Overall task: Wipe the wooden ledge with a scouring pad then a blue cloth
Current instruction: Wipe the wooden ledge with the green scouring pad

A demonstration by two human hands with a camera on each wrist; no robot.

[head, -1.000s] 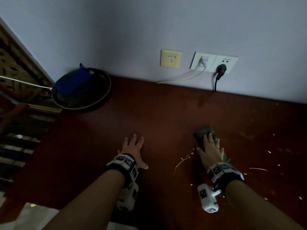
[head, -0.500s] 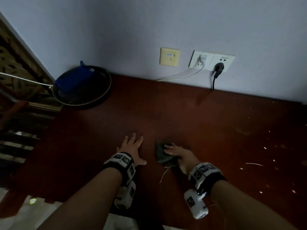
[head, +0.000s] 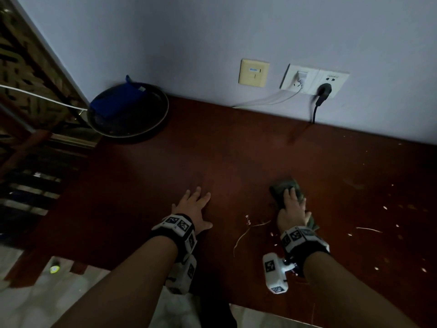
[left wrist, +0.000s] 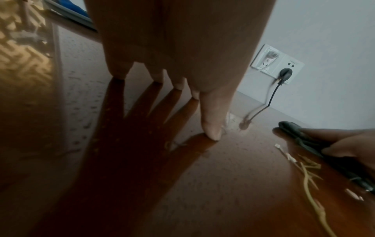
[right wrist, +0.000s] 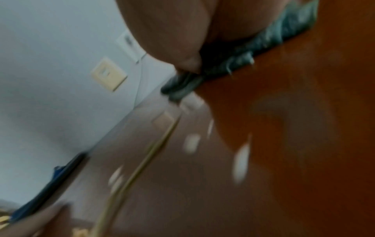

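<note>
Right hand (head: pixel 292 209) lies palm-down on the dark green, fibrous scouring pad (head: pixel 287 185), fingers straight, pressing it flat onto the glossy reddish-brown wooden ledge (head: pixel 236 162); the pad's frayed edge shows under the palm in the right wrist view, which is motion-blurred. Left hand (head: pixel 194 207) flat on the wood, fingers spread and straight, holding nothing; its reflection shows in the polish.

Between the hands: thin pale straw-like strands (head: pixel 248 230). Small white flecks (head: pixel 385 208) scatter to the right of the pad.

Far left corner, against the wall: round dark shallow pan (head: pixel 151 119) with the folded blue cloth (head: pixel 118 102) inside.

Versus 0.5 s ago: right hand and pad have shifted right and away from the left hand, roughly to their position at 1.0 s ago. Left hand unchanged.
</note>
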